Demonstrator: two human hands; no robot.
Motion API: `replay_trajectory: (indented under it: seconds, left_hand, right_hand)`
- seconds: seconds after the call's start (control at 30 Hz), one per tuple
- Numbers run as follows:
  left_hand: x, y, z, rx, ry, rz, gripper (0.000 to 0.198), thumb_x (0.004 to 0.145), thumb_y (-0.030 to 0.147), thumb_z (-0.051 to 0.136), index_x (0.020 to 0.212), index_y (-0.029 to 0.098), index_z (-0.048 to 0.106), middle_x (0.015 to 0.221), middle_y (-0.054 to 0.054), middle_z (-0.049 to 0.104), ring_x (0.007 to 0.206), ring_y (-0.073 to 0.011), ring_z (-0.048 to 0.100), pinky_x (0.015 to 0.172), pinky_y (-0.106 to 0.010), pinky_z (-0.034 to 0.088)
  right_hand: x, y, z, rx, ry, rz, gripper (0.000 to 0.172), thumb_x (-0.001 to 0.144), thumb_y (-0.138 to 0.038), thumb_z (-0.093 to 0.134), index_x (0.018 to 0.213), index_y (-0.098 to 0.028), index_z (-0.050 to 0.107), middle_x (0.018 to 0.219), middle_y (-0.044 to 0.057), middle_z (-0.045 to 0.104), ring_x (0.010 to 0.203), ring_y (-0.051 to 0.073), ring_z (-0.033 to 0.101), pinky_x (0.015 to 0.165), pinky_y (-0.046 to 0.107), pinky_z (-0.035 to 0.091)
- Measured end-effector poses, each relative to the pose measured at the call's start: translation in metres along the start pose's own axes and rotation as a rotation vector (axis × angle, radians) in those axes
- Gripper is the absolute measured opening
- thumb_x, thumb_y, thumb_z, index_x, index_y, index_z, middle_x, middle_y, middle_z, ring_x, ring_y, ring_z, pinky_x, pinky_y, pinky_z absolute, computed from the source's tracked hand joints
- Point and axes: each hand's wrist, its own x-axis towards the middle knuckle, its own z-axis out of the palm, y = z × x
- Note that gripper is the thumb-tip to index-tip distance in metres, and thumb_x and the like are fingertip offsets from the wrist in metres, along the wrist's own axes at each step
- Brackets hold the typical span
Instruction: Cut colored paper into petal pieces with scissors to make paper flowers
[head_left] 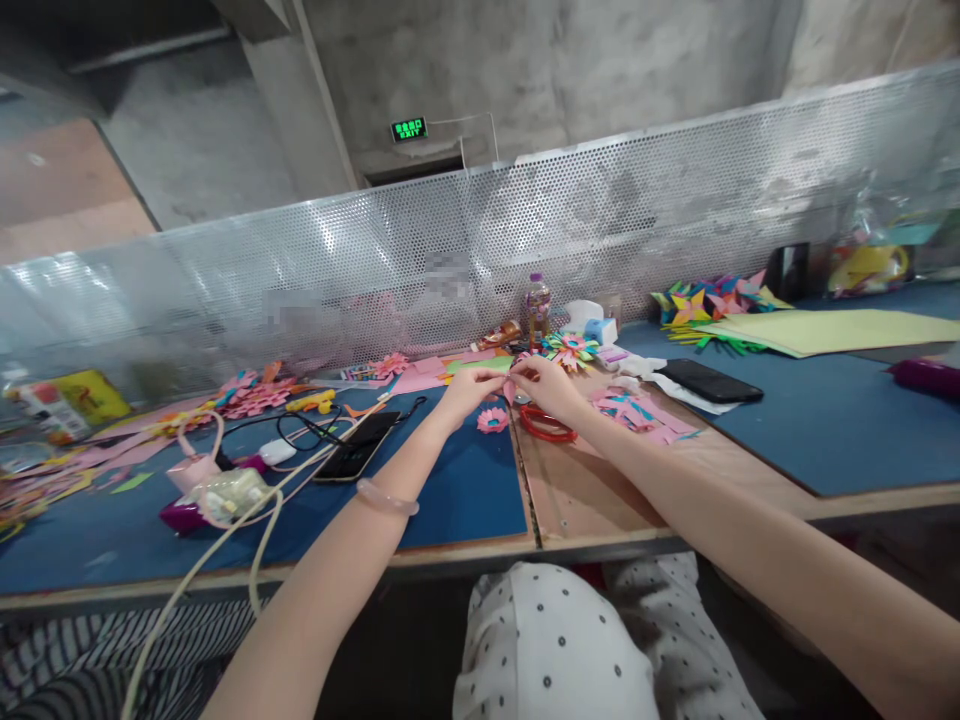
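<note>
My left hand [475,388] and my right hand [546,384] meet above the table, fingertips pinched together on a small pink piece of paper [510,389]. A pink paper flower [493,420] with a blue centre lies on the blue mat just below my left hand. Beside my right wrist sit red-handled scissors [546,423], partly covered by the hand. Pink and blue paper strips [645,413] are heaped to the right of that wrist. Behind my fingers rests a multicoloured paper flower [571,350].
A phone [358,447] with cables and a charger [229,494] lie left. Another black phone [711,381] is at right, near yellow-green sheets [832,330] and folded paper stars [694,306]. A drink bottle [538,308] stands against the perforated metal screen [375,260].
</note>
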Motion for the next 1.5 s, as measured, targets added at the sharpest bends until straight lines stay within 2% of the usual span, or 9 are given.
replay_trajectory:
  seconds: [0.37,0.6,0.7,0.83,1.03,1.13,1.23,1.33,1.5]
  left_hand:
    - [0.001,-0.001,-0.002,0.076,0.006,0.026,0.024,0.066,0.032,0.066,0.077,0.010,0.065,0.073,-0.007,0.066,0.065,-0.0133,0.058,0.063,-0.026,0.045]
    - [-0.002,0.006,-0.005,0.107,0.016,-0.069,0.030,0.066,0.035,0.065,0.086,0.012,0.066,0.079,-0.008,0.067,0.067,-0.0142,0.059,0.064,-0.027,0.046]
    - [-0.003,0.013,-0.016,0.101,-0.075,-0.098,0.032,0.065,0.036,0.067,0.087,0.013,0.066,0.082,-0.009,0.068,0.070,-0.0149,0.060,0.067,-0.028,0.046]
    - [-0.005,0.015,-0.048,0.131,-0.218,-0.195,0.037,0.067,0.041,0.063,0.093,0.016,0.065,0.090,-0.009,0.067,0.077,-0.0163,0.061,0.069,-0.029,0.046]
    - [-0.012,0.007,-0.093,0.604,-0.380,-0.445,0.040,0.052,0.051,0.069,0.075,0.017,0.068,0.083,-0.006,0.066,0.076,-0.0183,0.057,0.056,-0.022,0.041]
    - [-0.012,0.003,-0.093,0.718,-0.399,-0.539,0.042,0.050,0.054,0.068,0.065,0.015,0.067,0.069,-0.006,0.063,0.067,-0.0164,0.055,0.052,-0.022,0.037]
    - [-0.011,0.000,-0.089,0.697,-0.437,-0.610,0.039,0.056,0.053,0.065,0.070,0.017,0.065,0.074,-0.005,0.064,0.067,-0.0148,0.055,0.054,-0.022,0.038]
    - [-0.010,-0.002,-0.088,0.722,-0.493,-0.628,0.037,0.057,0.051,0.065,0.071,0.017,0.065,0.077,-0.006,0.064,0.069,-0.0143,0.055,0.055,-0.021,0.039]
    - [-0.008,-0.011,-0.093,0.711,-0.491,-0.612,0.036,0.051,0.049,0.069,0.066,0.017,0.065,0.064,-0.004,0.061,0.060,-0.0118,0.052,0.050,-0.018,0.036]
  right_hand:
    - [0.001,0.005,-0.001,0.102,-0.013,0.211,0.023,0.074,-0.031,0.051,0.074,-0.013,0.065,0.071,0.003,0.063,0.065,0.013,0.054,0.060,0.023,0.038]
    - [0.001,0.007,0.003,0.156,-0.051,0.153,0.024,0.073,-0.035,0.054,0.078,-0.014,0.064,0.076,0.004,0.065,0.067,0.013,0.055,0.063,0.024,0.040]
    - [0.000,0.005,0.005,0.208,-0.061,0.153,0.024,0.071,-0.036,0.056,0.076,-0.014,0.064,0.077,0.004,0.065,0.068,0.013,0.055,0.063,0.023,0.040]
    - [-0.002,0.003,0.007,0.280,-0.120,0.209,0.027,0.068,-0.039,0.059,0.074,-0.014,0.064,0.073,0.003,0.064,0.064,0.012,0.053,0.059,0.023,0.039]
    - [-0.006,0.005,0.007,0.221,-0.136,0.271,0.031,0.068,-0.043,0.059,0.075,-0.014,0.064,0.073,0.003,0.064,0.063,0.012,0.054,0.059,0.023,0.038]
    - [-0.007,0.007,0.007,0.201,-0.142,0.268,0.031,0.069,-0.044,0.058,0.075,-0.014,0.063,0.073,0.003,0.064,0.062,0.012,0.054,0.058,0.023,0.039]
    - [-0.008,0.008,0.007,0.204,-0.159,0.264,0.030,0.070,-0.043,0.057,0.077,-0.015,0.064,0.074,0.003,0.064,0.062,0.012,0.055,0.058,0.023,0.039]
    - [-0.008,0.007,0.006,0.192,-0.153,0.266,0.027,0.070,-0.041,0.057,0.077,-0.015,0.064,0.075,0.003,0.065,0.064,0.012,0.056,0.060,0.023,0.040]
    - [-0.008,0.007,0.005,0.196,-0.158,0.258,0.029,0.070,-0.043,0.057,0.076,-0.015,0.064,0.073,0.003,0.064,0.062,0.012,0.055,0.059,0.023,0.039]
